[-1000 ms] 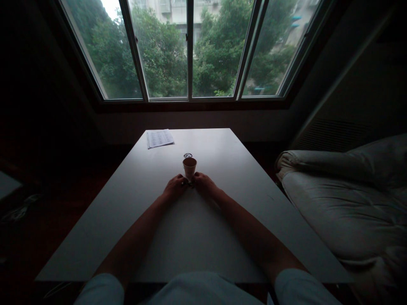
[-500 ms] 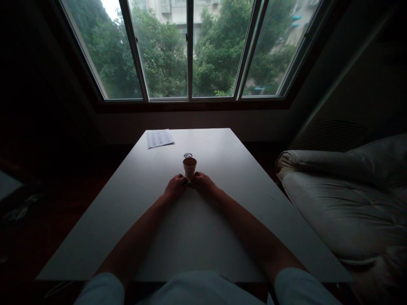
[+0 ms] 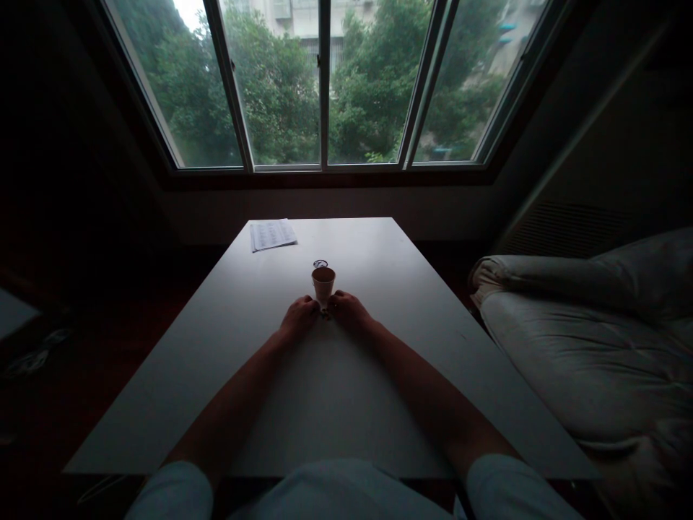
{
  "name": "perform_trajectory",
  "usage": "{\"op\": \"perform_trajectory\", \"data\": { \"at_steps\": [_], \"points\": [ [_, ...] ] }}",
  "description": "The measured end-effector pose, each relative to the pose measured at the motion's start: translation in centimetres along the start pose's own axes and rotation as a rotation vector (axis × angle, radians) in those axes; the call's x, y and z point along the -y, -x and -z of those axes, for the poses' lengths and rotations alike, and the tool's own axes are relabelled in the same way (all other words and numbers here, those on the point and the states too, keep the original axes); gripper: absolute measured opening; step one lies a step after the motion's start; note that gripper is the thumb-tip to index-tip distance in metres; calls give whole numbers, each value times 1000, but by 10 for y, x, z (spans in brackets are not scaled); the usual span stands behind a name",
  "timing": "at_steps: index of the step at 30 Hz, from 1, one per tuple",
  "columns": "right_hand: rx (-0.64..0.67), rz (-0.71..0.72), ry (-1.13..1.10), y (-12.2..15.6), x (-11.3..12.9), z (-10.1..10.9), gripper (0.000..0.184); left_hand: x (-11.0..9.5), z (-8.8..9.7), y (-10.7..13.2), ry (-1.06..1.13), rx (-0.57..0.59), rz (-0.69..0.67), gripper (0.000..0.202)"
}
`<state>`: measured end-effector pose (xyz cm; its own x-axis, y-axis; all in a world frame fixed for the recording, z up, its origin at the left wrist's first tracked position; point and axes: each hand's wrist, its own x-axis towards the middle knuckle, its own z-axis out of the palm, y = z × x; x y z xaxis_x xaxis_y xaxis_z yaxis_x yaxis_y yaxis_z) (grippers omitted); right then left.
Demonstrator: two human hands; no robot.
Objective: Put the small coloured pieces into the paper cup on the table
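In the head view there are two hands, one cup (image 3: pixel 323 287), one thin dark loop (image 3: pixel 320 263), one small stack of printed sheets (image 3: pixel 272 235) and a cluster of small dark bits (image 3: pixel 325 315) too tiny to count. The cup stands upright in the middle of the surface (image 3: pixel 336 404), round-rimmed, open at the top and tapering to a narrower base; its material is unclear. The left hand (image 3: pixel 301 315) is at the near left of its base and the right hand (image 3: pixel 347 310) at the near right, fingers curled inward, the bits between them. Whether either hand grips anything, or touches the cup, I cannot tell.

The loop lies just beyond the cup. The sheets, flat and overlapping, lie near the far left corner. The surface is smooth, pale and straight-edged, with broad room either side of the forearms. Past its right edge sits a wrinkled, padded seat (image 3: pixel 585 347); beyond the far edge, a four-paned window (image 3: pixel 281 101).
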<state>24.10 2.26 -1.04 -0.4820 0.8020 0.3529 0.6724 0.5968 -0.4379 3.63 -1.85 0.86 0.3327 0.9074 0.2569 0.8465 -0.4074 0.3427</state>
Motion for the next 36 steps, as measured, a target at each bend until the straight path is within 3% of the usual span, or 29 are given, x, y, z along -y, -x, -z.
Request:
{"op": "perform_trajectory", "data": {
  "at_steps": [10, 21, 28, 36],
  "points": [
    [-86, 27, -187, -1, -19, -7, 13, -5, 2, -1, -153, 60, 32, 20],
    [-102, -1, -243, -2, -17, -5, 13, 0, 3, 1, -38, 23, 36, 20],
    [-90, 3, -257, -3, -18, -5, 13, 12, 7, -3, -1, 134, -20, 23],
    [-85, 2, -265, -4, -16, -4, 15, 10, 9, -3, -11, 109, -30, 16]
  ]
}}
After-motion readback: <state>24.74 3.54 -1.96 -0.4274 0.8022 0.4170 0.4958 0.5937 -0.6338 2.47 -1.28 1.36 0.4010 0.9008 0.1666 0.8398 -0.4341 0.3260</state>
